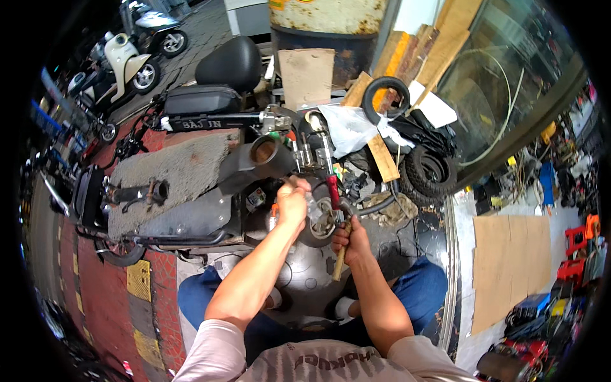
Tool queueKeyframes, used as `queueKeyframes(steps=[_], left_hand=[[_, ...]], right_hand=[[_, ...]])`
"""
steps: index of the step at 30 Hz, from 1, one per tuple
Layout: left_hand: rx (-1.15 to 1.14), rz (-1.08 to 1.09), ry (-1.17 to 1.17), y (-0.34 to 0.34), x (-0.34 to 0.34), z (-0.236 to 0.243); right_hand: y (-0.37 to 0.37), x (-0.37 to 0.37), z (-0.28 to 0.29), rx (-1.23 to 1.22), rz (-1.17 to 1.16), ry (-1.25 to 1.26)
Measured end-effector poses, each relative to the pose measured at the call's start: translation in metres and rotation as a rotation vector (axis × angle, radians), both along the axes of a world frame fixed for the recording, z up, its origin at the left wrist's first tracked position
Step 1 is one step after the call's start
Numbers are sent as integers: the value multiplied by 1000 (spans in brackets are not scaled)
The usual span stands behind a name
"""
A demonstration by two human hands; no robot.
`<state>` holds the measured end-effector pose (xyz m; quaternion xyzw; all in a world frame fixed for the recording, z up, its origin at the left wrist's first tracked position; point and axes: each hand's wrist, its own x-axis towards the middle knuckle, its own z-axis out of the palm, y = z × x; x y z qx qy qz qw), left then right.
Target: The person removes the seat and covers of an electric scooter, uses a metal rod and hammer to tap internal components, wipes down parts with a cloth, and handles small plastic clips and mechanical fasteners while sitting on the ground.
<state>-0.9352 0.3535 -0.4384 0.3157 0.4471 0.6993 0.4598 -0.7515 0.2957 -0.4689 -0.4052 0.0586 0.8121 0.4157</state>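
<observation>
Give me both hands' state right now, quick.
Left hand: fingers curled closed; whether it holds anything can't be told.
Right hand: closed, holding a hammer-like tool with a straight tan handle.

Two hands are showing: one left hand (293, 202) near the middle, toward 8 o'clock, and one right hand (351, 240) toward 4. One wooden handle (341, 262) is pointing to 5. One big barrel (331, 16) is standing at 12. Two big cardboard pieces (512, 267) are showing, one at 12 and one at 4. One cream scooter (121, 65) and one silver scooter (158, 20) are standing between 10 and 11. One white plastic bag (347, 130) is lying at 1. One thin tire (369, 102) is resting at 1 too. Fat tires (410, 172) are sitting at 3, hiding their number. Two blue knees (423, 286) are poking out, one at 4, one between 7 and 8.
</observation>
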Motion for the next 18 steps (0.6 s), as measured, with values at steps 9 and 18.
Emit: queueKeyframes(steps=[9, 18], left_hand=[[-109, -325, -83, -66, 9, 26], [-84, -407, -42, -72, 21, 34]], right_hand=[[-19, -16, -31, 49, 191, 89], [-34, 3, -40, 84, 399, 150]])
